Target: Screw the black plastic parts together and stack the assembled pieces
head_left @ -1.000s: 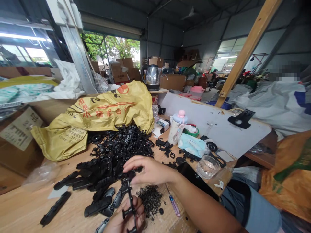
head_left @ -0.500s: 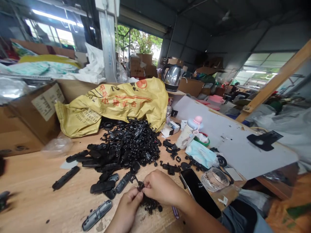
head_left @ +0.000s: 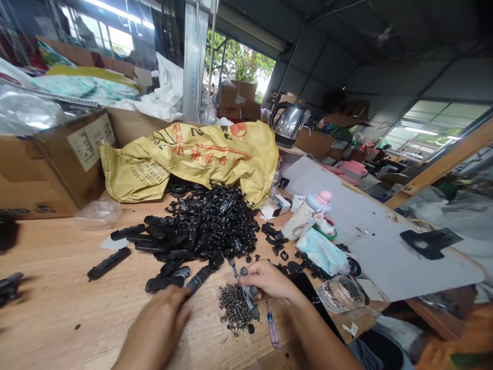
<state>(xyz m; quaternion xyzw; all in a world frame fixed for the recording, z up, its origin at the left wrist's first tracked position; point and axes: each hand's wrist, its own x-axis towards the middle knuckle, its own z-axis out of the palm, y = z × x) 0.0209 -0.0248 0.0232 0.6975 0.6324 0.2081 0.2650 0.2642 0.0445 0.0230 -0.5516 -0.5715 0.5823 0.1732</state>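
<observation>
Knobbed part (head_left: 247, 295) | in right grip (head_left: 267, 280) | ends jutting both ways

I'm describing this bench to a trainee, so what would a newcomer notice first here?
Probably the bright yellow printed sack across the back of the workbench, with a big heap of black plastic parts in front of it. Next, perhaps the shiny kettle, behind the sack's right end.
</observation>
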